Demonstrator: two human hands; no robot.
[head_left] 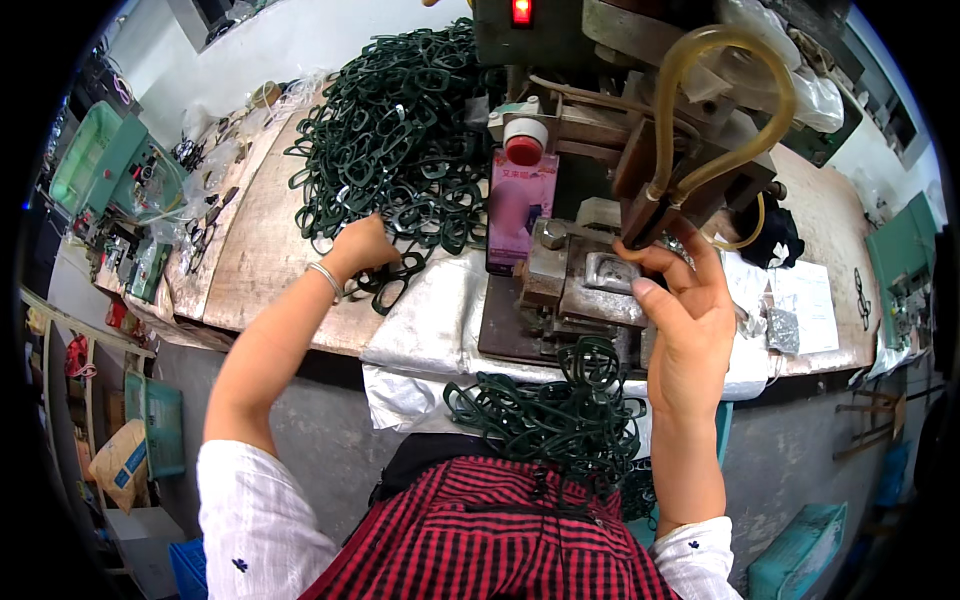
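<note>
My left hand (362, 248) is closed at the near edge of a big heap of dark green eyeglass frames (400, 130). Its fingertips are on an eyeglass frame (392, 288) there, partly hidden by the hand. On the right, my right hand (690, 300) reaches up to a metal fixture (605, 275) on a bench press (650, 150). Thumb and forefinger are apart beside the fixture's raised block, with nothing visible between them. A smaller bunch of green eyeglass frames (550, 410) lies close to my body, in front of the press.
A pink box (520, 200) and a white bottle with a red cap (524, 140) stand left of the fixture. A yellowish hose (780, 80) loops above my right hand. White sheeting (430, 315) covers the table edge. Green machines (115, 165) stand far left and right.
</note>
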